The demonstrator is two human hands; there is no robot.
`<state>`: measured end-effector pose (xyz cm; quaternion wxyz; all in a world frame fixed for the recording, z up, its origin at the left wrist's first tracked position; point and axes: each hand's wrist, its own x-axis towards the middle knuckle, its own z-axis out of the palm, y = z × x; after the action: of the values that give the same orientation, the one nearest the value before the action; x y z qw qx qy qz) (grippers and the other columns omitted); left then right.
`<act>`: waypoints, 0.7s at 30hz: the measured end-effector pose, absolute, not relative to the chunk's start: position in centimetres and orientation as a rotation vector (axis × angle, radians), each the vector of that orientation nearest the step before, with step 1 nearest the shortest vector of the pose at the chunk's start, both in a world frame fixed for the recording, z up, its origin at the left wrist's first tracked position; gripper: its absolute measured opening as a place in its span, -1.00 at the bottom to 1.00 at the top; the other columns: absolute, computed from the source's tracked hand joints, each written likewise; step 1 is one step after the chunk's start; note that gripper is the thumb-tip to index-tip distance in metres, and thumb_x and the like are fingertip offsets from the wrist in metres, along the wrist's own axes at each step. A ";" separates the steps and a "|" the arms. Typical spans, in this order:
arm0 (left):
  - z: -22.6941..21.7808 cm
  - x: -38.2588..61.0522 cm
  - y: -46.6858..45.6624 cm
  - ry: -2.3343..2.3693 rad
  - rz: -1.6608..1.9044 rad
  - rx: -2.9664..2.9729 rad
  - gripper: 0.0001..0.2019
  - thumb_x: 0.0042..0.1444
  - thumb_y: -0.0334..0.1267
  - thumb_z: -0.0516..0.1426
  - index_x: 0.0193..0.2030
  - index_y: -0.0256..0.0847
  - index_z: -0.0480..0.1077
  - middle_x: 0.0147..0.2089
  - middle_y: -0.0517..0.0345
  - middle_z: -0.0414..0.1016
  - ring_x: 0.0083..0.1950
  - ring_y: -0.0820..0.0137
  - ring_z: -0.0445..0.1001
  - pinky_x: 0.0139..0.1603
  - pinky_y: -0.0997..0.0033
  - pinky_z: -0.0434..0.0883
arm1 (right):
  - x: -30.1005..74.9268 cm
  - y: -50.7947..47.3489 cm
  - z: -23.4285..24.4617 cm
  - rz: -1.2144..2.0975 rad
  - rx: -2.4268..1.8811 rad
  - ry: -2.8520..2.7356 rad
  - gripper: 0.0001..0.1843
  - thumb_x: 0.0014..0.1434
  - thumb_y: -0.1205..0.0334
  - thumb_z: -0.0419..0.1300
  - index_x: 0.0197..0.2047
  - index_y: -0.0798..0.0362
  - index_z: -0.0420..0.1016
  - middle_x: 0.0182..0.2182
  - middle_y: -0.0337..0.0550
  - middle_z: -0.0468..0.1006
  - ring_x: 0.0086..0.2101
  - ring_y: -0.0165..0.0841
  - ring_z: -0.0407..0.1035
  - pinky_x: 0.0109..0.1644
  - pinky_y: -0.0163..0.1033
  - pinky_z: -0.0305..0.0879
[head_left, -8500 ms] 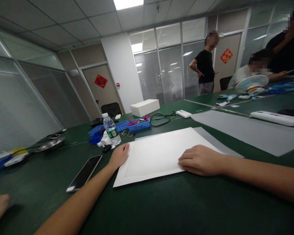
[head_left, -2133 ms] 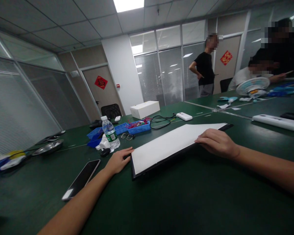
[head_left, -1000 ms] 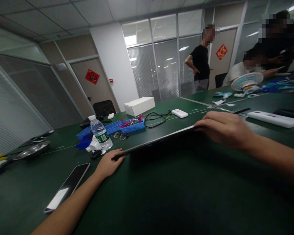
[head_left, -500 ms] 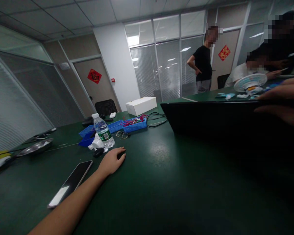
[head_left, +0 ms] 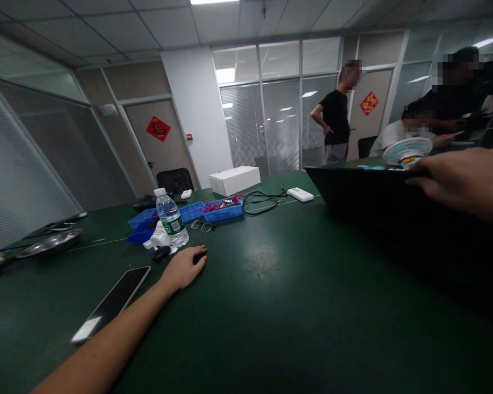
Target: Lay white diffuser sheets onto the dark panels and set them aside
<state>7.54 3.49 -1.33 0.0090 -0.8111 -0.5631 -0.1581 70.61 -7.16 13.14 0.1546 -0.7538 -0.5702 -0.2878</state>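
Note:
My right hand (head_left: 462, 180) grips the top edge of a thin board (head_left: 365, 191), which stands tilted on the green table (head_left: 271, 306) with its black back side facing me. My left hand (head_left: 184, 267) rests on the table with its fingers loosely curled and nothing in it. It lies just in front of a small black object (head_left: 161, 253) and a water bottle (head_left: 171, 218). A phone (head_left: 112, 303) lies face up beside my left forearm.
Blue trays (head_left: 197, 210), glasses (head_left: 202, 225), a black cable (head_left: 267, 200), a white power bank (head_left: 300, 194) and a white box (head_left: 234, 180) sit mid-table. Metal dishes (head_left: 49, 243) lie at left. A person stands at the back; others sit at right near a small fan (head_left: 407, 150).
The board's white face was up; my right hand raised its edge and swung it over to the right, black back now facing me. My left hand let go and stays on the table.

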 end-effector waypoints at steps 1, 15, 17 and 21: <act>-1.3 7.5 3.4 -1.758 -0.493 -2.534 -0.48 0.27 -0.01 0.02 0.17 -0.29 0.53 0.27 -0.06 0.52 0.28 0.09 0.49 0.34 0.08 0.36 | 69.8 -7.1 13.4 -0.873 -2.231 -1.660 -0.24 0.23 -0.45 0.02 0.02 0.06 0.59 -0.14 0.15 0.56 -0.18 -0.15 0.43 -0.23 -0.08 0.12; -1.0 7.1 2.1 -1.783 -0.485 -2.542 -0.48 0.26 -0.01 0.01 0.19 -0.26 0.52 0.28 -0.04 0.52 0.30 0.10 0.47 0.34 0.10 0.36 | 67.6 -4.4 13.4 -0.872 -2.366 -1.819 -0.61 0.32 0.01 0.14 0.00 0.15 0.50 -0.21 0.19 0.55 -0.32 -0.25 0.38 -0.23 -0.12 0.07; -0.9 7.1 2.1 -1.785 -0.489 -2.542 -0.47 0.26 -0.01 0.01 0.19 -0.27 0.52 0.28 -0.06 0.52 0.30 0.09 0.47 0.34 0.08 0.36 | 67.0 -4.4 13.5 -0.866 -2.372 -1.831 -0.67 0.32 0.05 0.12 -0.04 0.14 0.48 -0.21 0.16 0.54 -0.33 -0.24 0.38 -0.24 -0.11 0.08; -0.7 7.1 2.0 -1.791 -0.492 -2.544 -0.48 0.26 -0.01 0.01 0.18 -0.26 0.53 0.28 -0.05 0.52 0.30 0.10 0.47 0.35 0.09 0.35 | 65.3 -5.1 14.2 -0.826 -2.384 -1.860 -0.68 0.35 0.10 0.01 -0.01 0.13 0.41 -0.21 0.16 0.53 -0.33 -0.23 0.38 -0.25 -0.12 0.10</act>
<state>7.12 2.03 -0.74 -0.0042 -0.8076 -0.5687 -0.1563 65.27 -5.14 14.21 0.0032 -0.7606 -0.5934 -0.2636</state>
